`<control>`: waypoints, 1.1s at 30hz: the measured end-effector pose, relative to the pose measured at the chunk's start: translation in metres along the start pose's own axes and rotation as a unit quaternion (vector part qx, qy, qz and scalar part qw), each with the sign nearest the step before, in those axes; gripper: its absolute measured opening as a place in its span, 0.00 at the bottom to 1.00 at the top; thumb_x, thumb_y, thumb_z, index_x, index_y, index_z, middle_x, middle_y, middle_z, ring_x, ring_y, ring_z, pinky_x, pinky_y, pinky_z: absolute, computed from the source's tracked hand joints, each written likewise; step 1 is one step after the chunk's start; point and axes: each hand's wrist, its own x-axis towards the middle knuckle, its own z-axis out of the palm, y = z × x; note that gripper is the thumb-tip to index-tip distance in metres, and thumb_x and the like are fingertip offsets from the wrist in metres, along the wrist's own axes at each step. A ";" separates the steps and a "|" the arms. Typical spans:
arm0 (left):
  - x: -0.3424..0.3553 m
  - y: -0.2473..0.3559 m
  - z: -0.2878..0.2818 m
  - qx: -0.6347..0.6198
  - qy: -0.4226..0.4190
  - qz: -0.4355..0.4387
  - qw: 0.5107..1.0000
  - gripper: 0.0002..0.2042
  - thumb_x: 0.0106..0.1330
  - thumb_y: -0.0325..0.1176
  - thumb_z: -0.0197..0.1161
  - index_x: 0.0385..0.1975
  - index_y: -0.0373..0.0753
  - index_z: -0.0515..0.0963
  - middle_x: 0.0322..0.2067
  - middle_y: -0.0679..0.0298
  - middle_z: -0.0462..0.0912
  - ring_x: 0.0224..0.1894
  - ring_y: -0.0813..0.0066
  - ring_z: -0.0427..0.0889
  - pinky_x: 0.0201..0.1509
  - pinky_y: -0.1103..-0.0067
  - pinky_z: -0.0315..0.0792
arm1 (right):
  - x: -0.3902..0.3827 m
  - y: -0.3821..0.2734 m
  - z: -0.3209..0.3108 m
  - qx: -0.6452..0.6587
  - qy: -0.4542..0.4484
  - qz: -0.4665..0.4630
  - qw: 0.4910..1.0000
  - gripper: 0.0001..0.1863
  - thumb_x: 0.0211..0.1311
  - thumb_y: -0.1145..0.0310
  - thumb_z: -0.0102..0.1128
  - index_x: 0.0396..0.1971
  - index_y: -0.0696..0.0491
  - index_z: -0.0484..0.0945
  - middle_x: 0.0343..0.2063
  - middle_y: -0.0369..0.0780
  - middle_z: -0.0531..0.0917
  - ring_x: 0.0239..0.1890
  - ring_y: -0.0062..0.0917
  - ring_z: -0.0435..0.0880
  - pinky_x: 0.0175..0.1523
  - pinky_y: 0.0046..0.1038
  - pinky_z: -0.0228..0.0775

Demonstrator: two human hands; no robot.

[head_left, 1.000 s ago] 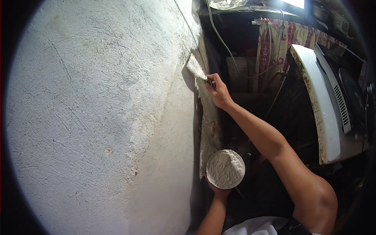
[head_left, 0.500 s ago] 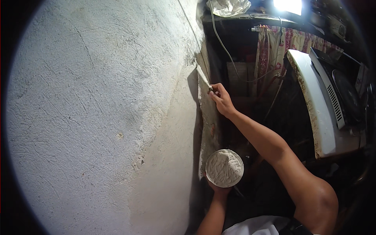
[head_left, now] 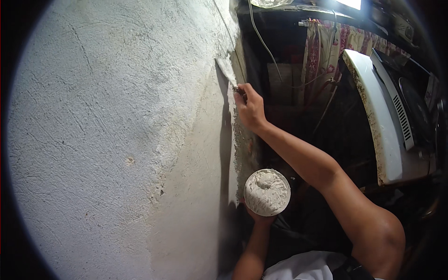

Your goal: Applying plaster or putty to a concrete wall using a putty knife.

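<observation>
My right hand grips a putty knife by its handle, fingers closed round it. White putty coats the blade, which lies at the edge of the rough whitish wall. Below and nearer to me, my left hand holds a round tub from beneath, most of its fingers hidden under it. The tub is filled with off-white putty, its surface ridged, with a hollow towards the far side. A smoother greyish patch runs down the wall beside its ragged edge.
At the right stands a white, rust-edged panel beside a black appliance with a vented side. A flowered curtain hangs behind, with a loose cable near it. A bright lamp shines at the top.
My right hand and the putty knife have moved up and left in the picture, along the wall's edge. The view has shifted slightly. The putty in the tub now shows a hollow.
</observation>
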 end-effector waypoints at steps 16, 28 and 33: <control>0.002 -0.008 0.014 0.004 -0.003 0.004 1.000 0.46 0.66 0.78 0.44 0.76 0.52 0.62 0.74 0.57 0.64 0.74 0.48 0.64 0.76 0.47 0.60 | 0.000 0.006 -0.072 0.367 -0.055 0.300 0.879 0.16 0.79 0.62 0.51 0.54 0.58 0.78 0.35 0.38 0.84 0.28 0.17 0.76 0.28 0.20 0.65; 0.002 -0.009 0.018 0.053 0.033 0.019 0.998 0.44 0.66 0.77 0.42 0.76 0.54 0.62 0.75 0.59 0.63 0.76 0.47 0.62 0.77 0.46 0.58 | 0.009 0.017 -0.021 0.024 -0.032 -0.046 0.998 0.19 0.70 0.73 0.65 0.60 0.55 0.81 0.41 0.38 0.85 0.34 0.20 0.78 0.38 0.22 0.69; 0.002 -0.010 0.016 0.017 0.017 0.006 1.000 0.43 0.69 0.75 0.41 0.76 0.53 0.62 0.75 0.58 0.64 0.75 0.48 0.63 0.77 0.47 0.59 | -0.010 0.021 -0.018 0.020 -0.061 -0.036 0.997 0.21 0.66 0.74 0.68 0.59 0.57 0.80 0.41 0.47 0.84 0.41 0.40 0.84 0.48 0.30 0.75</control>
